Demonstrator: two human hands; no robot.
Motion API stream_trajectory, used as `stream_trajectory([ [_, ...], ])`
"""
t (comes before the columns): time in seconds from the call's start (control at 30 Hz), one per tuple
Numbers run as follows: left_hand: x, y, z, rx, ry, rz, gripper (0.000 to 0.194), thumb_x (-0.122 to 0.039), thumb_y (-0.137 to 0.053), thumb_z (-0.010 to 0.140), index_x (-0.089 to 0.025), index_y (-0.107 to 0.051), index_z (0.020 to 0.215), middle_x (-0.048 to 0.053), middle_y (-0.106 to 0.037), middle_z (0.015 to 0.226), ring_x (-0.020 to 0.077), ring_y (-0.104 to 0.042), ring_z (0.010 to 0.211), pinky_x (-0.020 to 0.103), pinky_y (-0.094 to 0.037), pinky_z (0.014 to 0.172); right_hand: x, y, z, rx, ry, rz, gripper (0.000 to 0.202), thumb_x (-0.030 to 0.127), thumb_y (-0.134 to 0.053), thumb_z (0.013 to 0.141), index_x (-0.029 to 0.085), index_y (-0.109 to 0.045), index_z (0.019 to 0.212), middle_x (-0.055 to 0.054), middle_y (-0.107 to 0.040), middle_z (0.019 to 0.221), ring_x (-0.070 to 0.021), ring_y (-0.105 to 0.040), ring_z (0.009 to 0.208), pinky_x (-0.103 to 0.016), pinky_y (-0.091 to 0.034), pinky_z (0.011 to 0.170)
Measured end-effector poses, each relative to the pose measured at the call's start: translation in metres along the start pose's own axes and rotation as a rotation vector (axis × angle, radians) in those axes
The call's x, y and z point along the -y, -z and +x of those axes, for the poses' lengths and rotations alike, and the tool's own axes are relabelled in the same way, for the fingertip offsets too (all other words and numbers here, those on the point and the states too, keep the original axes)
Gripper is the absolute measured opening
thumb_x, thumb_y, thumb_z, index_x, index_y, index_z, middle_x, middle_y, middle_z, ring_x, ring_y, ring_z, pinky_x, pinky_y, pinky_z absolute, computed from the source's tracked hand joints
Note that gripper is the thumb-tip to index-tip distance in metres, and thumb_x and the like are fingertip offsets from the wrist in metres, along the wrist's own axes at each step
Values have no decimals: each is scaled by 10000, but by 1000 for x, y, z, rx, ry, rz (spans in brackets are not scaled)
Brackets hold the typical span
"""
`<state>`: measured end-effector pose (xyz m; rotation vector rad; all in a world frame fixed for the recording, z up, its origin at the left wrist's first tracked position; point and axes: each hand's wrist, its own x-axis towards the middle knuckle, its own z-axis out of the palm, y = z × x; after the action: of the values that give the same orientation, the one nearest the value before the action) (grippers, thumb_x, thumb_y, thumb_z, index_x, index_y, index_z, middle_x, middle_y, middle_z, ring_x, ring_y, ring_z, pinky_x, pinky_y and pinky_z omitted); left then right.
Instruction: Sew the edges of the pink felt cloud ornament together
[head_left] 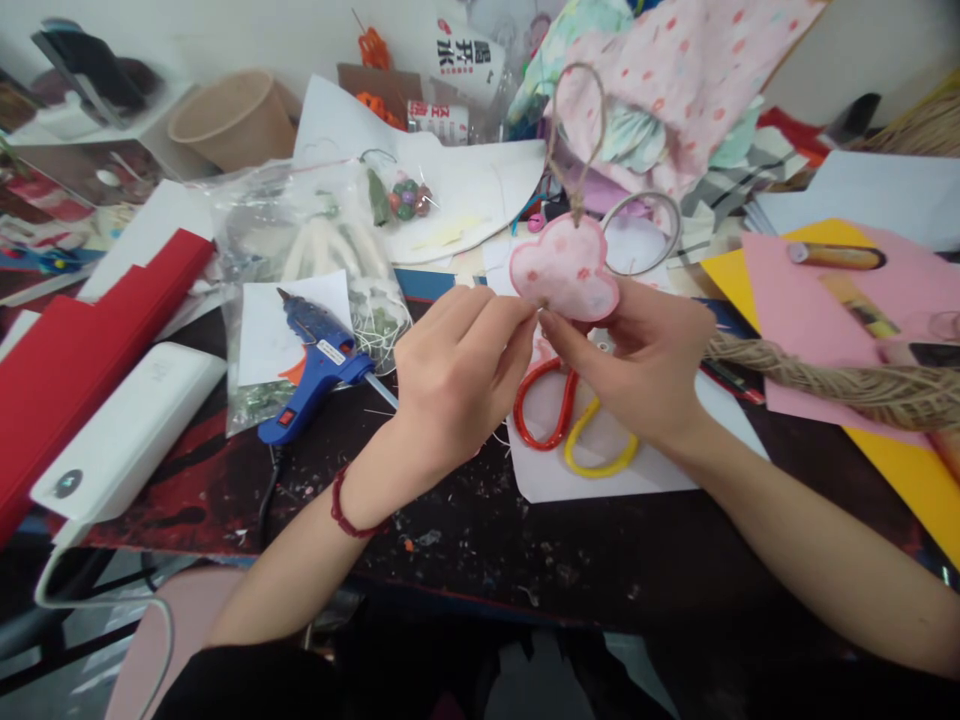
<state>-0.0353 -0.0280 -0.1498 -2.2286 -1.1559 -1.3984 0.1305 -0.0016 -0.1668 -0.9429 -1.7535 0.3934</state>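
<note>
A pink cloud-shaped fabric ornament (559, 265) with red dots and a twine loop (553, 110) at its top is held up over the table. My right hand (652, 365) grips its lower right side between thumb and fingers. Pressed together at the ornament's lower left edge are the fingertips of my left hand (457, 375); whatever is between them is too small to make out. Below the hands, scissors with one red and one yellow handle loop (600, 471) lie on white paper (547, 487), their blades hidden.
A blue glue gun (322, 355) rests on the left, near a white power bank (131, 430) and red card (56, 370). Behind are a plastic bag (255, 215), a tape roll (679, 235) and dotted fabric (705, 70). Braided twine (862, 380) crosses pink paper (795, 300) at right.
</note>
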Motion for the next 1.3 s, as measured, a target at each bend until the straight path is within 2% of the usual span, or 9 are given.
stream_trajectory([
  [0.2,1,-3,-1,-25,-33,18,125,-89,-626,911,-192,-636,842,-41,-476,584,109,-438,557,268,-396,552,-1,1,0,12,36,10,266,259,-717,840,207,-563,629,39,-517,565,-103,-451,543,-292,-358,538],
  [0.37,0,-6,-2,-68,-92,38,123,-61,-651,884,-169,-634,830,-45,-426,572,108,-398,551,273,-356,527,0,1,-1,1,52,-9,311,329,-712,855,219,-546,617,37,-494,544,-115,-443,535,-296,-373,529],
  [0.5,0,-6,-2,-72,-72,16,153,-64,-636,895,-189,-618,808,-46,-416,566,109,-397,549,268,-355,527,0,1,-1,5,61,11,321,345,-712,863,224,-544,617,34,-492,557,-123,-453,539,-308,-386,529],
  [0.6,0,-5,-1,-68,-68,-1,163,-64,-621,904,-193,-618,804,-46,-415,562,106,-402,540,261,-370,532,0,1,0,2,78,47,293,298,-722,856,219,-560,624,36,-502,569,-119,-458,545,-308,-382,533],
  [0.7,0,-3,0,-58,-60,-11,157,-66,-609,912,-194,-624,823,-44,-439,569,101,-421,541,249,-394,546,0,0,-1,3,55,60,259,291,-724,852,219,-587,644,34,-520,573,-119,-467,551,-305,-387,532],
  [0.93,-2,1,1,-78,-61,-35,123,-88,-649,896,-196,-627,841,-33,-473,589,106,-447,549,259,-396,530,-5,0,-3,-2,-48,136,249,288,-729,837,220,-592,641,24,-561,599,-144,-545,597,-350,-497,627],
  [1.17,-2,0,1,-69,-72,-35,133,-74,-629,899,-193,-637,842,-38,-459,573,102,-442,539,253,-414,539,-1,-1,-3,0,-1,146,292,199,-728,814,218,-529,601,35,-515,573,-126,-489,558,-343,-436,576],
  [1.3,-2,0,1,-64,-77,-22,132,-82,-621,909,-194,-640,841,-36,-450,571,100,-434,534,247,-402,518,-1,-1,-2,-7,34,150,301,203,-741,796,230,-516,598,42,-505,562,-132,-480,543,-349,-417,554],
])
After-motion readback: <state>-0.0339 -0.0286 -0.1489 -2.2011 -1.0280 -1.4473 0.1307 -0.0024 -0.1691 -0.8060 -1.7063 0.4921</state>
